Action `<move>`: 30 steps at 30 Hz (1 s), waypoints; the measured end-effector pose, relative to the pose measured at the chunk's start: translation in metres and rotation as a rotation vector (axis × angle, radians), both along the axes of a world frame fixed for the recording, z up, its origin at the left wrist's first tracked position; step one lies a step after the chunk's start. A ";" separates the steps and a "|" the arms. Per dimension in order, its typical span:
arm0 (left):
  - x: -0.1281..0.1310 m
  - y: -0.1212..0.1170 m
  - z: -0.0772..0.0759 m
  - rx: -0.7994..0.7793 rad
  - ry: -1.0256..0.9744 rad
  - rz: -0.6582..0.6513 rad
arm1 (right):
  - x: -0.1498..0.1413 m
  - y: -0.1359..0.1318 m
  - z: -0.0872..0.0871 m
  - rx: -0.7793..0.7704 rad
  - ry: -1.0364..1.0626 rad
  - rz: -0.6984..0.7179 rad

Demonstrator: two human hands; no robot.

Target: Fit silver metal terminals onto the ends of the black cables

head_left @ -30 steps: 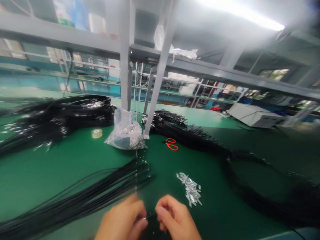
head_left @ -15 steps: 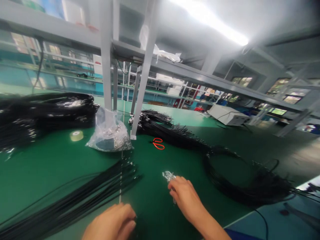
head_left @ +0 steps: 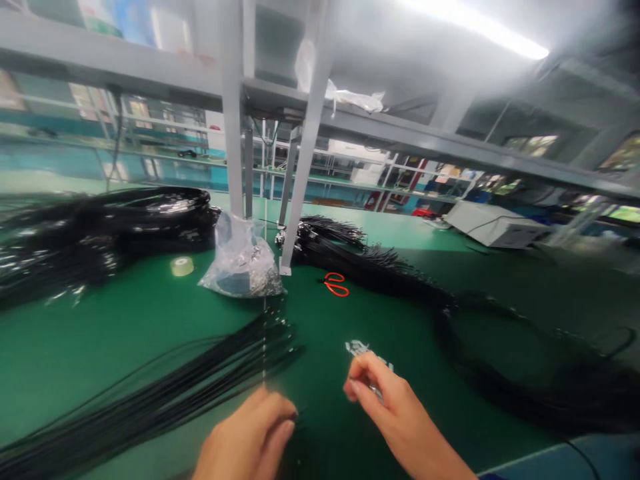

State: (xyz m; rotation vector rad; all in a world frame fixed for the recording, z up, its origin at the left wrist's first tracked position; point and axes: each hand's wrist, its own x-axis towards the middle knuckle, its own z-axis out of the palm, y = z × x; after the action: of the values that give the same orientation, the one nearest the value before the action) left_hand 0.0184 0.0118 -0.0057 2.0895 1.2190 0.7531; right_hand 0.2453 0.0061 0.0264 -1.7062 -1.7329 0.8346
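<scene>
My left hand (head_left: 250, 433) is closed at the bottom of the view, thumb against the fingers. A thin dark end, apparently of a black cable (head_left: 299, 415), shows at its fingertips. To its left lies a bundle of black cables (head_left: 150, 400), with shiny tips towards the middle of the bench. My right hand (head_left: 387, 403) is closed in a pinch in front of a small pile of whitish, clear-looking pieces (head_left: 356, 347). Whatever is between its fingertips is too small and blurred to make out. The two hands are apart.
Orange-handled scissors (head_left: 336, 285), a tape roll (head_left: 181, 267) and a clear plastic bag of small parts (head_left: 243, 267) lie on the green bench (head_left: 320, 320). More black cable bundles (head_left: 380, 270) stretch rightwards. A coil (head_left: 165, 207) lies left. Grey shelf posts (head_left: 306, 147) stand behind.
The view has swung left, so things sit further right. My right hand has drawn back from the whitish pieces and its fingers now pinch together. My left hand stays closed.
</scene>
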 end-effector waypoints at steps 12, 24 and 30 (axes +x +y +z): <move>0.003 -0.006 -0.001 0.064 0.049 0.029 | -0.055 -0.013 -0.030 -0.316 1.204 -0.136; 0.001 -0.005 0.007 0.045 0.084 -0.047 | -0.057 -0.009 -0.028 -0.232 0.884 -0.068; -0.001 0.000 0.005 -0.168 -0.044 -0.034 | -0.068 -0.006 -0.026 -0.323 0.724 -0.024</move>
State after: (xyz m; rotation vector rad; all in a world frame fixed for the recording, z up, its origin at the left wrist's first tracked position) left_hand 0.0170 0.0123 -0.0008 1.9422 1.1784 0.6551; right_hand 0.1769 0.0002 0.0007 -1.3444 -1.1197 1.5502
